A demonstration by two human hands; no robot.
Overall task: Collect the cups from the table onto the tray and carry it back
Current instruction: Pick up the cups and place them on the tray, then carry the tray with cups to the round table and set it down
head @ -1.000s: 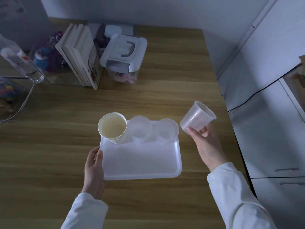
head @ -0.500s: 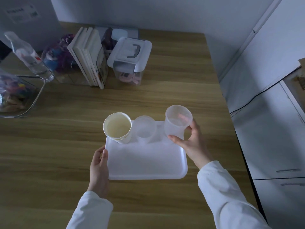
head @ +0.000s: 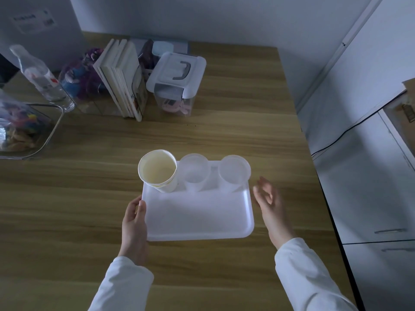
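Note:
A white tray (head: pixel 197 218) lies on the wooden table (head: pixel 89 198). Along its far edge stand a white paper cup (head: pixel 158 170) at the left, a clear plastic cup (head: pixel 195 170) in the middle and a second clear plastic cup (head: pixel 234 170) at the right. My left hand (head: pixel 134 223) grips the tray's left rim, thumb on top. Just off the tray's right rim, my right hand (head: pixel 269 205) hovers with fingers apart and holds nothing.
At the back of the table are a row of books (head: pixel 122 79), a lidded clear storage box (head: pixel 176 79), a plastic bottle (head: pixel 38 75) and a clear bin of colourful items (head: pixel 20 129). The table's right edge borders white cabinets (head: pixel 370 176).
My right hand brought a clear plastic cup over, set it on the tray's far right, let go and drew back to the tray's right side. My left hand stayed on the tray's left rim.

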